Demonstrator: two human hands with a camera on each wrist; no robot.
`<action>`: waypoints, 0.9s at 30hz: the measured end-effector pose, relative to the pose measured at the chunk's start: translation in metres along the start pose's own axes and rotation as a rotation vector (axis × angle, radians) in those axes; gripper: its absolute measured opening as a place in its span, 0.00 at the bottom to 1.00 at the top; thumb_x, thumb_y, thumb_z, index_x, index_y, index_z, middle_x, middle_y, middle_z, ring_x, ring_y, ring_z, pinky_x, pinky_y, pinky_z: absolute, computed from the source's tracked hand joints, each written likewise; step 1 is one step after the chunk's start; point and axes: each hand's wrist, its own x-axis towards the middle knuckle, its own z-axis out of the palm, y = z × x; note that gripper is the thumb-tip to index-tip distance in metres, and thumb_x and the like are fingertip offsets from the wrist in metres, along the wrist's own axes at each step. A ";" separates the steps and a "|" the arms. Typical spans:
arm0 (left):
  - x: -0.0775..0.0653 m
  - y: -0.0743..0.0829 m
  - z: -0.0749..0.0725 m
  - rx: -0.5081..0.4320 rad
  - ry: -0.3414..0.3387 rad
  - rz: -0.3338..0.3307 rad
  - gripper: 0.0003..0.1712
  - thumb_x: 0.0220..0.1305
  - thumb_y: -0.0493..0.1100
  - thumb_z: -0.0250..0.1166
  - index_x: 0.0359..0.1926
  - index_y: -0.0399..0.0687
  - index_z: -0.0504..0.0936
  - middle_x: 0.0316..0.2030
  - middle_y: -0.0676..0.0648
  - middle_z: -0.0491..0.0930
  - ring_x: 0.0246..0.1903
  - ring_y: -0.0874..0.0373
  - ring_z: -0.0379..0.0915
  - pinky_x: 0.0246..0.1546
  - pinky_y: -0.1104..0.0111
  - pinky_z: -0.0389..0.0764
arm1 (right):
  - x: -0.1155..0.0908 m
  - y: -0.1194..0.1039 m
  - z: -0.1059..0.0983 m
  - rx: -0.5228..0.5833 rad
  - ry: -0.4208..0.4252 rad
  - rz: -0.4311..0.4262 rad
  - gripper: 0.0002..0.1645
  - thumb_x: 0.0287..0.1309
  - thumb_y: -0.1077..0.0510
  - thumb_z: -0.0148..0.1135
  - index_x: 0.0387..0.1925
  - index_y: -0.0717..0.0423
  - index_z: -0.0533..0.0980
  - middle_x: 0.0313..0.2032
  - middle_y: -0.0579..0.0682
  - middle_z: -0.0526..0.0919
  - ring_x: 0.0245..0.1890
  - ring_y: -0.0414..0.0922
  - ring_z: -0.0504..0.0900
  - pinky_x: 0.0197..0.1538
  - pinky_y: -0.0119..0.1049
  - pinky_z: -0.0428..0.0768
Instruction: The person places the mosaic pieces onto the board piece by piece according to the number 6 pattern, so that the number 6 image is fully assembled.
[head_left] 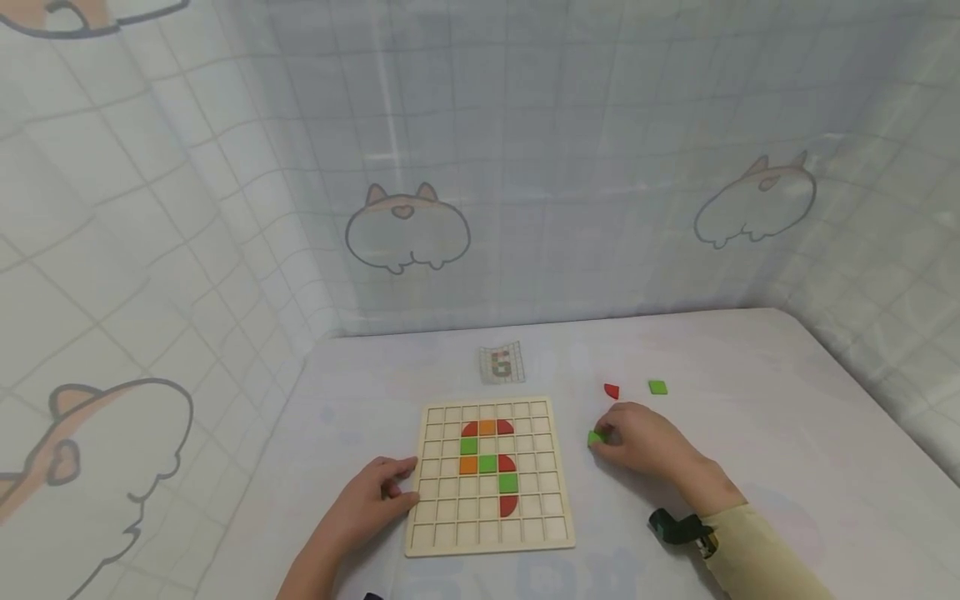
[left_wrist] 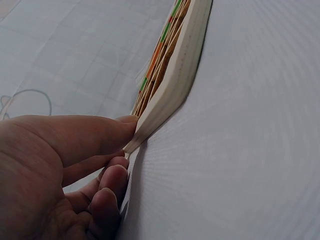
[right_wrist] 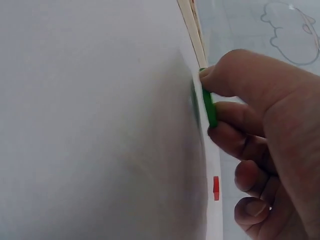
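A pale wooden grid board (head_left: 442, 533) lies on the table with red quarter-round, orange and green square tiles set in its cells. My left hand (head_left: 371, 504) is at its left side, thumb and index fingertips touching the edge. The left wrist view shows the thumb (left_wrist: 100, 132) against the board's rim (left_wrist: 175, 75), the other fingers loosely bent. Right of the board, my right hand (head_left: 648, 442) pinches a green square tile (right_wrist: 209, 105) between thumb and fingers, close over the table. Farther back lie a red quarter-round tile (head_left: 612, 391) and another green square tile (head_left: 657, 387).
Behind the board lies a small card (head_left: 502, 363) printed with a grid and a coloured figure. A dark green strap-like object (head_left: 678, 527) sits at the right wrist. Curtains (head_left: 585, 167) with a grid and cartoon animals enclose the table's back and sides.
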 end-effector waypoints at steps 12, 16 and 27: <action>-0.002 0.003 -0.001 -0.001 0.003 0.005 0.32 0.54 0.46 0.77 0.61 0.50 0.81 0.42 0.55 0.75 0.33 0.62 0.68 0.33 0.68 0.71 | -0.001 -0.027 -0.008 0.006 0.007 -0.125 0.07 0.50 0.51 0.73 0.32 0.44 0.85 0.32 0.33 0.78 0.37 0.36 0.76 0.43 0.37 0.78; -0.002 0.004 -0.001 0.002 0.002 0.002 0.32 0.54 0.47 0.76 0.61 0.50 0.81 0.42 0.55 0.75 0.33 0.61 0.68 0.33 0.68 0.70 | 0.001 -0.042 -0.008 0.005 -0.012 -0.128 0.08 0.50 0.49 0.73 0.33 0.44 0.85 0.33 0.33 0.77 0.38 0.36 0.76 0.43 0.36 0.78; -0.003 0.004 0.000 0.002 0.005 -0.002 0.32 0.54 0.46 0.76 0.61 0.49 0.81 0.42 0.55 0.75 0.33 0.61 0.68 0.33 0.68 0.70 | 0.006 -0.069 0.004 0.028 -0.066 -0.174 0.12 0.51 0.46 0.71 0.36 0.45 0.86 0.35 0.34 0.77 0.38 0.35 0.74 0.44 0.35 0.77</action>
